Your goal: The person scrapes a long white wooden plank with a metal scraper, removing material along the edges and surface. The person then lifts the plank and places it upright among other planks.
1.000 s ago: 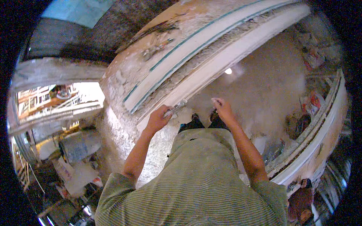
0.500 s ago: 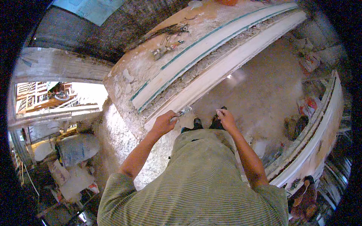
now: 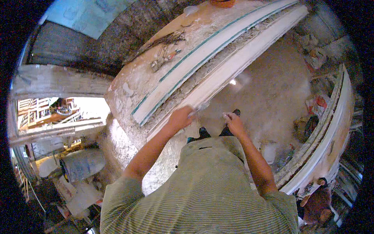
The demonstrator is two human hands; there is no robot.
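Two bare hands of yours show in the head view, both ahead of your green striped shirt (image 3: 198, 183). Your left hand (image 3: 181, 118) is at the near end of the long pale moulding (image 3: 233, 68), fingers curled and blurred; you cannot tell from here whether they grip anything. That moulding runs diagonally along the edge of the brown worktop (image 3: 204, 19), beside a white strip with teal edges (image 3: 194, 60), a rough crumbly band between them. Your right hand (image 3: 235, 124) is over the dusty floor (image 3: 269, 84), just above your dark shoes (image 3: 203, 133), its fingers drawn together, whitish at the tips; whether they pinch something is unclear.
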